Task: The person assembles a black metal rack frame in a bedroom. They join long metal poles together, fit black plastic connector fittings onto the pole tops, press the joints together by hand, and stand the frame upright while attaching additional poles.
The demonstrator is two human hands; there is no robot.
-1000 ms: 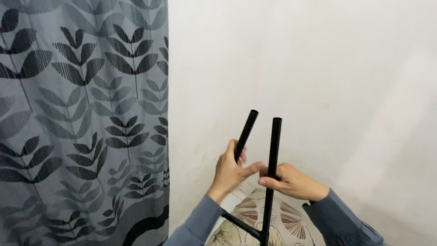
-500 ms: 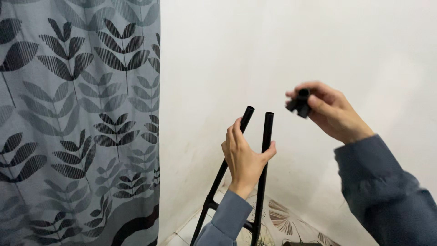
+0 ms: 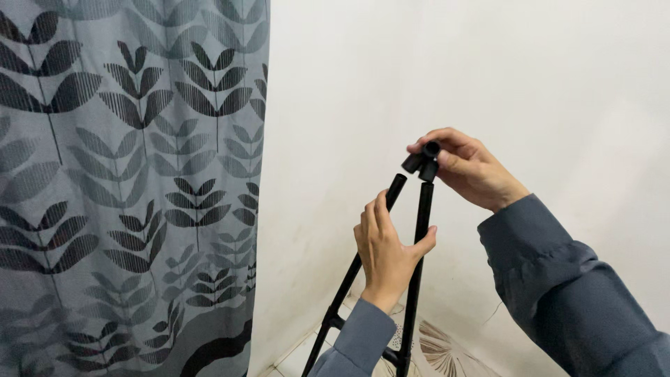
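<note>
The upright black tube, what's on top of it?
A black connector, held by the right hand, sits at the tube top. Fingers hide whether it's fully seated.

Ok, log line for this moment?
left hand: grips two tubes | right hand: holds connector on right tube's top | backdrop: wall, curtain

Left hand [image 3: 386,255]: wrapped around two black tubes [image 3: 419,265] that rise side by side, slightly splayed, joined lower down by a short crosspiece. Right hand [image 3: 469,167]: fingers [image 3: 447,137] pinching a small black connector [image 3: 422,162] set on the top end of the right-hand tube. Both sleeves [image 3: 558,279] grey-blue. Behind: plain white wall [image 3: 488,63]. At left: grey curtain [image 3: 118,188] printed with dark leaf sprigs. Below: patterned floor [image 3: 436,349], partly visible.
</note>
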